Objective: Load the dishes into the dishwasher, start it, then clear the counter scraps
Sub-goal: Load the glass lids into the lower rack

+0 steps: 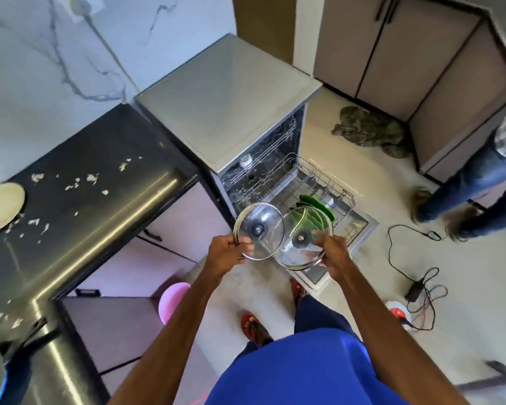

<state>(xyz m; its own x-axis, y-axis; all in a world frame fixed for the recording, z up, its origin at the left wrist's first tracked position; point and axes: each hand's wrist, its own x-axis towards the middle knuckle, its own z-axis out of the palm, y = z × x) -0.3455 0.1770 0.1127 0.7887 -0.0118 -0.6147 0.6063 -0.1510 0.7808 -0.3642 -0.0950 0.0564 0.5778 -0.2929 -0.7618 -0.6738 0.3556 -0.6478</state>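
My left hand (227,252) grips the metal rim of a small glass lid (259,229) with a black knob. My right hand (332,254) grips a larger glass lid (300,239) beside it, and the two rims overlap. Both lids hang above the open dishwasher (231,112), over its pulled-out lower rack (319,185). Green plates (314,204) stand in that rack, partly seen through the larger lid. White scraps (70,185) lie scattered over the dark counter (100,229) at the left. A cream plate (0,207) sits on the counter's left edge.
A second person's legs (473,194) stand at the right by the cabinets. A crumpled cloth (371,130) lies on the floor behind the dishwasher door. Black cables and a charger (415,287) trail on the floor at the right. A pink bowl (173,299) sits below the counter.
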